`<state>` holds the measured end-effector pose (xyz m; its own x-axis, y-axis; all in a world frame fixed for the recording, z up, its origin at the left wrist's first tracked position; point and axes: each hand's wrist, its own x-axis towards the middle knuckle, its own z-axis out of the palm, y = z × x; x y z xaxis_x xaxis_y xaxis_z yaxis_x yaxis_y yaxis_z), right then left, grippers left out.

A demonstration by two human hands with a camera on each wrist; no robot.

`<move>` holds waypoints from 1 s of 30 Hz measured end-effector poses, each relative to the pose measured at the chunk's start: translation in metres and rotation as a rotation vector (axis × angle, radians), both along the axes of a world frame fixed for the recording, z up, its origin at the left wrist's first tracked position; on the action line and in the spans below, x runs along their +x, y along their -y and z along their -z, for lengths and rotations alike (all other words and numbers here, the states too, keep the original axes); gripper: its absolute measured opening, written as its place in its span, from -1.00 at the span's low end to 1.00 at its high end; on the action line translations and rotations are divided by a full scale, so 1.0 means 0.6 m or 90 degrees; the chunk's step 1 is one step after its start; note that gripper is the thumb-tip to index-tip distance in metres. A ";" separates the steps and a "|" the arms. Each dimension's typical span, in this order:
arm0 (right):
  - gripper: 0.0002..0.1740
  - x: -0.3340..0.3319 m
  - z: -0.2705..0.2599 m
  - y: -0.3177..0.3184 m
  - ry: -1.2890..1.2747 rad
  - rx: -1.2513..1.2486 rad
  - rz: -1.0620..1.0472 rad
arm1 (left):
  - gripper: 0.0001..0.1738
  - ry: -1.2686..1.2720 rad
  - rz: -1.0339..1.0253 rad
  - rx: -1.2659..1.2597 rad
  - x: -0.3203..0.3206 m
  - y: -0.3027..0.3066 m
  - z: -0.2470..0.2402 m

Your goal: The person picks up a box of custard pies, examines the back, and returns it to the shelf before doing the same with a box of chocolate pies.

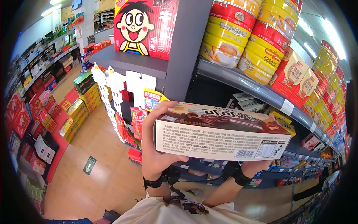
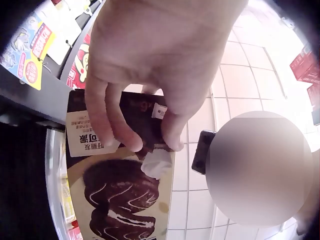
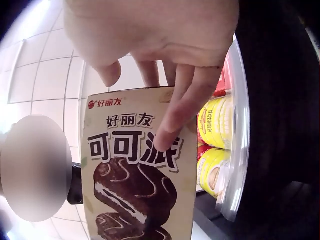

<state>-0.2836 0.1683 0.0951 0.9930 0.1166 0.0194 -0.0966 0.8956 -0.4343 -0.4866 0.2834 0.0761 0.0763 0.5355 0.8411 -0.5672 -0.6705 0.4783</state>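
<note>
A long brown and cream snack box (image 1: 223,138) is held up between both hands, its printed side panel facing the head view. My left hand (image 1: 158,138) grips the box's left end, with fingers behind and thumb beneath. In the left wrist view that hand (image 2: 150,65) curls over the end of the box (image 2: 120,195). My right hand (image 1: 259,166) is at the right end, mostly hidden behind and below it. The right wrist view shows the right hand (image 3: 155,45) with its fingers bent over the box's end (image 3: 140,150).
Shelves hold yellow tins (image 1: 227,37) and red cartons (image 1: 291,74) at the upper right. A red box with a cartoon face (image 1: 145,30) stands on the grey shelf. White hanging strips (image 1: 115,93) with packets are left of the hands. Stacked goods (image 1: 78,115) stand on the floor.
</note>
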 end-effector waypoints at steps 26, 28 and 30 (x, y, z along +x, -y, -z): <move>-0.46 0.021 0.094 0.064 0.430 -0.159 -0.028 | 0.36 0.003 -0.076 -0.023 -0.058 0.050 -0.024; -0.48 -0.003 0.054 0.067 0.478 -0.176 -0.034 | 0.36 -0.001 -0.078 -0.016 -0.056 0.050 -0.019; -0.50 -0.014 0.034 0.072 0.499 -0.173 -0.048 | 0.36 -0.002 -0.085 -0.005 -0.052 0.050 -0.014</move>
<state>-0.2923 0.1253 0.0748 0.6921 0.2829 0.6641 0.2680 0.7535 -0.6003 -0.5177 0.2534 0.0845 0.0066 0.5473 0.8369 -0.4715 -0.7364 0.4853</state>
